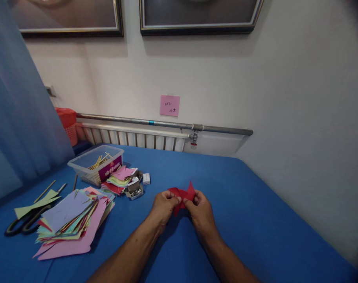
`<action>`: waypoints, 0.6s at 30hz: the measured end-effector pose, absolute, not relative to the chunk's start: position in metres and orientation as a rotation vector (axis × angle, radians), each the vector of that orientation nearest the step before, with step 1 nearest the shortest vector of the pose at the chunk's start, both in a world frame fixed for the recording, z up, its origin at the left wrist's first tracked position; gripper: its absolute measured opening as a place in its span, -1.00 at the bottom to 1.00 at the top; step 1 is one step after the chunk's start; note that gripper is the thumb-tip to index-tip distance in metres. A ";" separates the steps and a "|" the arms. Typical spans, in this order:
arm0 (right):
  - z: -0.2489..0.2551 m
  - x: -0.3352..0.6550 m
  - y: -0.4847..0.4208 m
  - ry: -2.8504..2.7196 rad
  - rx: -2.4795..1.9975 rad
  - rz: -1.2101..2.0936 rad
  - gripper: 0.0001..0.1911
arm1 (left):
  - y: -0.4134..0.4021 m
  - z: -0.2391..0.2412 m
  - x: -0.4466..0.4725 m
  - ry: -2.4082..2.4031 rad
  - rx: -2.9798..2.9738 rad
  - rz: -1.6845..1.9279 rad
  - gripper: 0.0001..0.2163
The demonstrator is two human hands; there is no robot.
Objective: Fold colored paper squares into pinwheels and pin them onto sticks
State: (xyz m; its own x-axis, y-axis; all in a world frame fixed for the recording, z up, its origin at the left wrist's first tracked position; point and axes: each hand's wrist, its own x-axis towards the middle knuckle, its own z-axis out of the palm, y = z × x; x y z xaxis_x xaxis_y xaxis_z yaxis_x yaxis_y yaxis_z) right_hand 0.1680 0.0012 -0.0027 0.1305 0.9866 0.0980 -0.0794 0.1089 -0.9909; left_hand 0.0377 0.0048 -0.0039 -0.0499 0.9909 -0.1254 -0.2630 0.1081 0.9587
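Note:
A red paper pinwheel (188, 194) with pointed corners is held between my two hands above the blue table. On its left side my left hand (164, 206) pinches the paper between thumb and fingers. My right hand (201, 210) grips the opposite side, its thumb pressed near the middle. Both thumbs lie close together, and they cover part of the paper's centre. Left of my hands, small open boxes of metal pins (135, 192) stand beside a little white box (146, 179).
A stack of coloured paper (69, 212) lies at the left, with scissors (27, 225) partly under green paper (37, 204). Behind it are smaller paper pieces (120, 181) and a clear plastic tub (93, 159) of sticks. A radiator (137, 139) and pipe (122, 121) run along the wall.

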 end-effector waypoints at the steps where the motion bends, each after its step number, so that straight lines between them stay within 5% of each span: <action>1: -0.003 0.167 0.001 -1.109 -1.128 1.083 -0.70 | 0.005 -0.004 0.038 1.125 0.896 1.279 -0.78; 18: 0.015 0.194 0.000 -1.330 -1.057 1.415 -0.62 | 0.002 0.007 0.036 1.149 0.960 1.228 -0.81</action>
